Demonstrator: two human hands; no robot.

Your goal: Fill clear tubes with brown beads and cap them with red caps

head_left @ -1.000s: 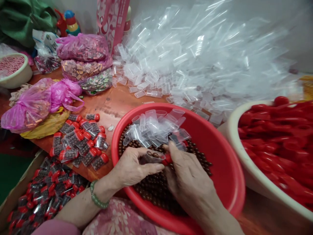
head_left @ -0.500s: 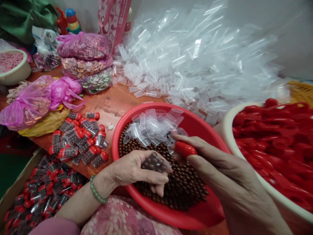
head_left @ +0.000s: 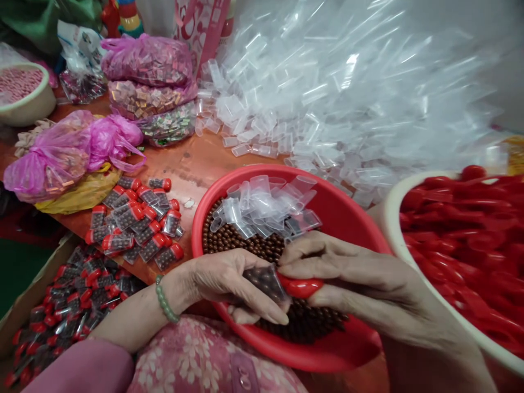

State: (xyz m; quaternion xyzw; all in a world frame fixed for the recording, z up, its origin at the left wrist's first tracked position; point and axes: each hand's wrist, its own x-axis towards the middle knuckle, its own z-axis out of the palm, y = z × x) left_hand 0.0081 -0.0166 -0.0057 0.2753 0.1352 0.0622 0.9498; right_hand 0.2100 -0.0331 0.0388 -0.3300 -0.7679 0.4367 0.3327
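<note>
"How are the hands holding things?"

"The left grip [head_left: 229, 278] is clamped around a bead-filled tube [head_left: 262, 280], its mouth turned toward the other hand. The right grip [head_left: 360, 278] pinches a red cap [head_left: 303, 287] right at that mouth. I can't tell whether the cap is seated."

"Why there?"

"Both grips are above the red basin [head_left: 346, 213], presumably so a stray bead drops back among the brown beads [head_left: 231, 240] below. The clear tubes [head_left: 256, 204] lie on those beads just beyond the left grip, likely to keep the reach short."

"And what's around them?"

"It looks sorted by hand. The cream tub [head_left: 393, 218] of red plastic pieces [head_left: 462, 245] stands to the right of the right grip, the side that handles the cap. Left of the left grip, red-capped tubes [head_left: 126, 216] lie heaped on the bench [head_left: 184, 169], with more in a box [head_left: 41, 278] nearer the body, which seems to keep them apart from the loose parts."

"Any brand or writing?"

"None I can read. Far beyond the left grip, a white packet [head_left: 84, 46] carries print, too small and blurred to make out. A pink bag [head_left: 198, 33] there shows only a pattern."
</note>
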